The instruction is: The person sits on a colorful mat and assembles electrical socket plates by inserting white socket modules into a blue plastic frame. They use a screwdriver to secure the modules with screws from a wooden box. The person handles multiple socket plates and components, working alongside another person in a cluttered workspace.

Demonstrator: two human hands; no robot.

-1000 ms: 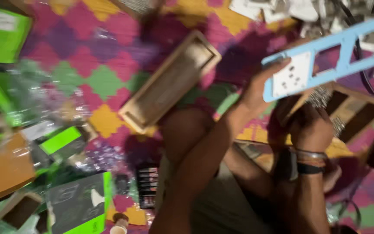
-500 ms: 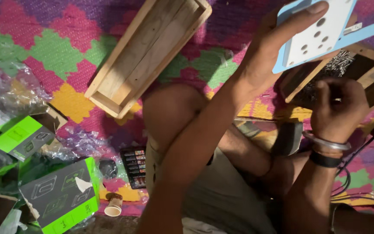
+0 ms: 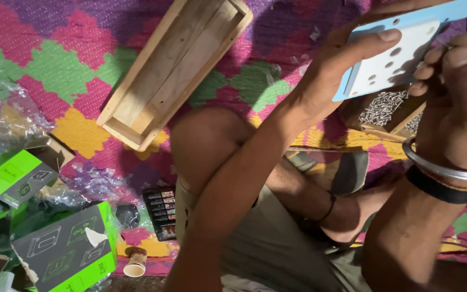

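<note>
Nearest us, our left hand (image 3: 331,70) pinches the pale blue socket plate (image 3: 401,54) at its edge while our right hand (image 3: 455,81) closes fingertips against its face. Screws (image 3: 385,105) wait loose beyond; the wooden box (image 3: 174,70) lies unfitted on the mat, so mounting seems undone.

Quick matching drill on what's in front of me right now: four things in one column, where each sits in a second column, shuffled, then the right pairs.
Things:
1. wooden box
2. screws
3. paper cup
4. white plate

Places:
A. held up by the left hand
B. lying open on the patterned mat
C. heaped in a wooden tray
D. beside the green and grey carton

Pairs: 1-B, 2-C, 3-D, 4-A
</note>
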